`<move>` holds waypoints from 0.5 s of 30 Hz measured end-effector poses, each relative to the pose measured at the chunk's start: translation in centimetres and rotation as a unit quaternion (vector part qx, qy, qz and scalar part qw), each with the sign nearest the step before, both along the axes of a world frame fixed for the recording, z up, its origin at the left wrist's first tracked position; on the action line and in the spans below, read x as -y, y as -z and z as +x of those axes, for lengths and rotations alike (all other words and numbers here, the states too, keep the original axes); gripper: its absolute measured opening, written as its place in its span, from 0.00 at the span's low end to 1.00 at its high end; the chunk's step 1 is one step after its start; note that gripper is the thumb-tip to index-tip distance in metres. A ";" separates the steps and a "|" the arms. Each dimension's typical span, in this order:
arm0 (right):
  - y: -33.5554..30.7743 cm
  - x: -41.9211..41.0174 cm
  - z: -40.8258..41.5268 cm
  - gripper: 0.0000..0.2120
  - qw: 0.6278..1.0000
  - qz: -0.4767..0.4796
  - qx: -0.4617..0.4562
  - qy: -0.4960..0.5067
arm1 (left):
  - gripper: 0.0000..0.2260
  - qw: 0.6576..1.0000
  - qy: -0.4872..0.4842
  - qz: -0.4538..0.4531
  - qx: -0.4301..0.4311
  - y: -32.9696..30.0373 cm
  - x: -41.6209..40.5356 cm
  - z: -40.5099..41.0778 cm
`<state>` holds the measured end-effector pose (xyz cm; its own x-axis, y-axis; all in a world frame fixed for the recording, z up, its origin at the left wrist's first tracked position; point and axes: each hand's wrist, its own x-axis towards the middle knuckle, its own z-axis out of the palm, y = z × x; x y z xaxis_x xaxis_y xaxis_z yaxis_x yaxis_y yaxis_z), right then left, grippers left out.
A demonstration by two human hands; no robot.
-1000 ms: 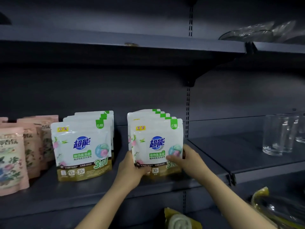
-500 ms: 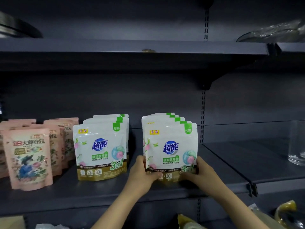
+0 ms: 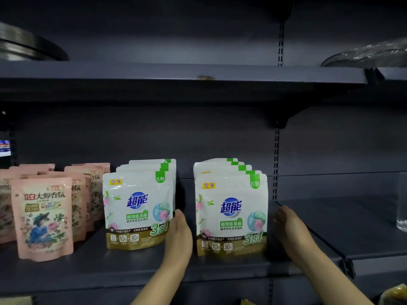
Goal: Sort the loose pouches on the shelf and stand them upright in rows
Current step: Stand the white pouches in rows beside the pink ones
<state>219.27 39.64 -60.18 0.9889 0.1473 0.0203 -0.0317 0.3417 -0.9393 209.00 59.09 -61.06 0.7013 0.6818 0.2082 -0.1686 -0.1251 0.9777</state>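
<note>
Two white rows (image 3: pixel 231 208) stood upright on the shelf (image 3: pixel 88 269), and we had our left hand (image 3: pixel 179 233) between them, grip spread, touching the left row (image 3: pixel 138 205), while our right hand (image 3: pixel 288 227) hung spread just beside the right row, holding nothing.

Dark grey metal shelving unit (image 3: pixel 154 267) with matching back panel (image 3: pixel 154 137). Slotted vertical upright (image 3: pixel 275 164) carries a bracket. Lighting dim.

Open gap between white pouch rows (image 3: pixel 141 208) (image 3: pixel 231 212).
</note>
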 end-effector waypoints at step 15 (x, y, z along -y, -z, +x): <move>0.7 -3.2 2.5 0.22 0.976 0.017 0.019 -0.215 | 0.27 0.948 0.206 -0.245 -0.007 -1.0 -0.6 3.7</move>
<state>221.73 42.87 -60.84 0.8347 0.5465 0.0674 -0.1446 0.3356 -0.9308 212.67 59.65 -60.08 0.9289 0.3630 -0.0731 -0.0919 0.4172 0.9041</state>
